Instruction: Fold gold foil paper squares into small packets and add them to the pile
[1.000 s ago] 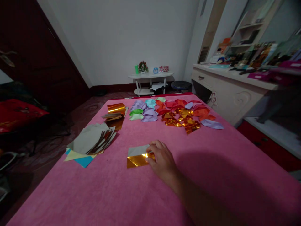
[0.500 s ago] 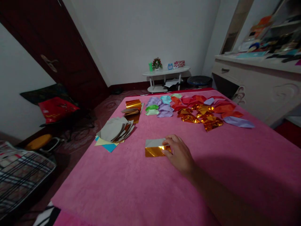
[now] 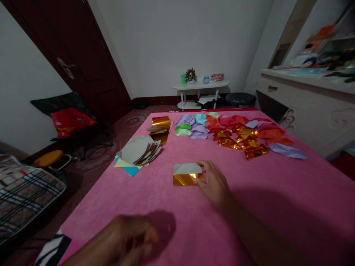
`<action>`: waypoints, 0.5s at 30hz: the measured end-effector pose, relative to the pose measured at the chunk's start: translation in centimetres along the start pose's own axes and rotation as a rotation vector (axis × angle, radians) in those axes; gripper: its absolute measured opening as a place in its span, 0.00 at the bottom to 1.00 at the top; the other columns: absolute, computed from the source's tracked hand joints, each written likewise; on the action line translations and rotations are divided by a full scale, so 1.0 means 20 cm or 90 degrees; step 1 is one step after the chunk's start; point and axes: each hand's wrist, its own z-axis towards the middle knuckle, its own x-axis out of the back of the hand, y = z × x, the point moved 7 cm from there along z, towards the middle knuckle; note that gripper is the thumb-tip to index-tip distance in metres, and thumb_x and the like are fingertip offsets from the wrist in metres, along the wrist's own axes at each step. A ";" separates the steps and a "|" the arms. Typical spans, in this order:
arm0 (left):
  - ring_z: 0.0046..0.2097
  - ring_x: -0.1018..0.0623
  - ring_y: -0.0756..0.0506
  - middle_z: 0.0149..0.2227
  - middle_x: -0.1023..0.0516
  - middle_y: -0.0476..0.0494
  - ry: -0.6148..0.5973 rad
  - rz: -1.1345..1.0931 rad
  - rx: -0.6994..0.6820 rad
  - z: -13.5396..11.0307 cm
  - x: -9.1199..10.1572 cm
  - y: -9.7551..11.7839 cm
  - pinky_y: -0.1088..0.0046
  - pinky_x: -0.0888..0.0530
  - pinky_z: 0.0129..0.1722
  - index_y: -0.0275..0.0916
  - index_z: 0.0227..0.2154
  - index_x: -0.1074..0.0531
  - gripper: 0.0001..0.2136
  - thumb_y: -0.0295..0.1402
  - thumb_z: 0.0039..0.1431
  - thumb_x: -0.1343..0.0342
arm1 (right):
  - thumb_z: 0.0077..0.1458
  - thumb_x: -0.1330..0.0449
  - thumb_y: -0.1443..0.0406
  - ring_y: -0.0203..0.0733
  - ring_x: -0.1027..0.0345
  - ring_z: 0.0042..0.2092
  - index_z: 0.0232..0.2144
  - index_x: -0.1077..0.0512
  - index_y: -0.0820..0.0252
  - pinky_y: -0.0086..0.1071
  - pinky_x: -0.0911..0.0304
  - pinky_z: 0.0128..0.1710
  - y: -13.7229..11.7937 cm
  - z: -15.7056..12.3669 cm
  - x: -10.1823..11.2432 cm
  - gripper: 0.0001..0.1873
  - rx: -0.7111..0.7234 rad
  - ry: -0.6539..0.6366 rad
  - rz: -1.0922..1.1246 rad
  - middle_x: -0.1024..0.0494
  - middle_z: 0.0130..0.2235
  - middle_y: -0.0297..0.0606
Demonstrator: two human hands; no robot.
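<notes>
A sheet of gold foil paper (image 3: pixel 183 179), partly folded, lies on the pink cloth in front of me. Its grey back shows along the far half and the shiny gold along the near half. My right hand (image 3: pixel 215 183) grips its right edge, thumb on the gold part and fingers at the far side. Nearer to me, my left hand (image 3: pixel 133 236) hovers low over the cloth, left of the paper. Motion blurs its bent fingers, and I see nothing in them.
Left of the paper lies a fanned stack of grey-backed sheets (image 3: pixel 135 149), over yellow and blue paper (image 3: pixel 131 170). Behind it is a pile of gold foil sheets (image 3: pixel 161 122). Folded purple pieces (image 3: pixel 198 131), red pieces (image 3: pixel 235 121) and gold pieces (image 3: pixel 253 147) spread across the far right.
My left hand has come into view at the lower left. My right hand stays at the paper's right edge; the whole view has shifted slightly.
</notes>
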 end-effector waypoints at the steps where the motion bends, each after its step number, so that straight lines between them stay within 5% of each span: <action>1: 0.36 0.25 0.45 0.37 0.24 0.46 -0.054 0.037 -0.013 0.12 -0.02 0.06 0.68 0.26 0.36 0.44 0.38 0.25 0.09 0.39 0.58 0.45 | 0.45 0.39 0.69 0.47 0.34 0.47 0.46 0.34 0.60 0.40 0.38 0.49 0.01 0.00 0.00 0.23 -0.005 0.003 0.006 0.27 0.45 0.42; 4: 0.44 0.26 0.42 0.46 0.25 0.40 0.021 0.090 -0.079 0.46 0.01 0.19 0.63 0.28 0.43 0.42 0.48 0.30 0.18 0.39 0.55 0.43 | 0.43 0.40 0.69 0.47 0.33 0.46 0.48 0.36 0.60 0.41 0.37 0.48 0.02 0.00 -0.01 0.26 -0.016 0.012 0.023 0.27 0.45 0.42; 7: 0.46 0.26 0.41 0.49 0.27 0.37 0.044 0.050 -0.078 0.66 -0.06 0.16 0.62 0.29 0.45 0.39 0.54 0.36 0.30 0.43 0.48 0.38 | 0.43 0.41 0.68 0.46 0.32 0.44 0.50 0.36 0.58 0.41 0.36 0.46 0.04 0.00 -0.01 0.28 -0.027 0.012 0.033 0.26 0.43 0.42; 15: 0.35 0.27 0.46 0.38 0.25 0.45 -0.023 0.072 -0.115 0.81 -0.23 0.09 0.72 0.31 0.33 0.41 0.52 0.34 0.38 0.43 0.34 0.30 | 0.42 0.40 0.67 0.44 0.32 0.39 0.51 0.37 0.59 0.38 0.36 0.42 0.04 0.00 -0.01 0.30 -0.051 0.004 0.072 0.28 0.38 0.37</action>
